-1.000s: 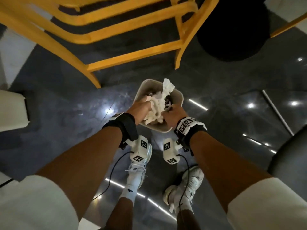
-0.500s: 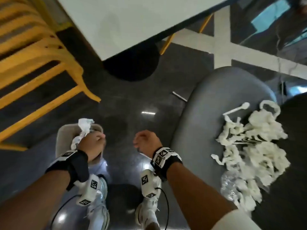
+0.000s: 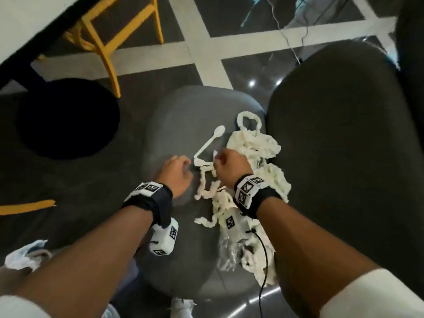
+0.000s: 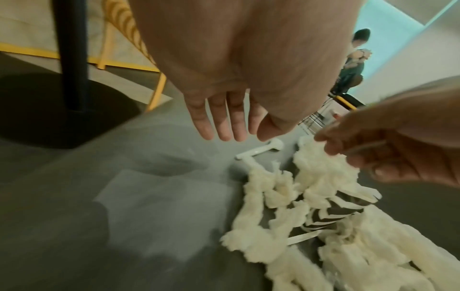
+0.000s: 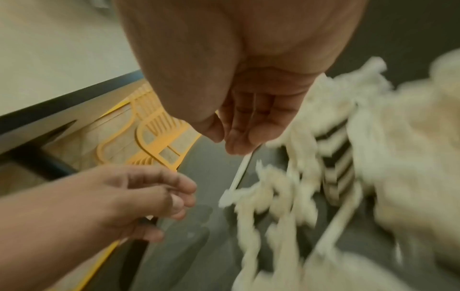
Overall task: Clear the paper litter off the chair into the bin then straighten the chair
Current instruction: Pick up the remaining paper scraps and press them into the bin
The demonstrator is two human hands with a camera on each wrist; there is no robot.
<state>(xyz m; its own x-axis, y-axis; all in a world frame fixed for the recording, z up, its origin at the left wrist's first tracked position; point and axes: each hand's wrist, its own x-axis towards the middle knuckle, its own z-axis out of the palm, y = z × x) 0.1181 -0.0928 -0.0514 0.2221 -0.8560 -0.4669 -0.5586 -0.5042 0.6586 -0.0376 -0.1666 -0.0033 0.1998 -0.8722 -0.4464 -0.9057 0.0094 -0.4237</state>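
Note:
Twisted white paper litter [image 3: 252,145] [image 4: 323,177] [image 5: 273,193] lies heaped on the right half of the grey chair seat [image 3: 183,115]. A white plastic spoon [image 3: 211,141] [image 4: 261,149] [image 5: 240,173] lies at its left edge, and a striped wrapper [image 4: 331,212] sits under the strips. My left hand [image 3: 181,173] [image 4: 231,126] hovers empty over the bare seat, fingers straight, just short of the spoon. My right hand [image 3: 229,166] [image 5: 239,133] is over the heap, its relaxed fingertips touching the paper. The bin [image 3: 29,253], with white paper in it, shows at the lower left, partly hidden by my forearm.
A dark rounded chair back [image 3: 332,145] rises right of the seat. The black table base [image 3: 66,118] stands left of the chair under a white table top [image 3: 29,14], with a yellow chair [image 3: 103,42] beyond. A thin cable [image 3: 286,37] crosses the floor behind.
Both hands have left the bin and moved right to the chair seat. The left hand let go of the paper it pressed into the bin and is now empty.

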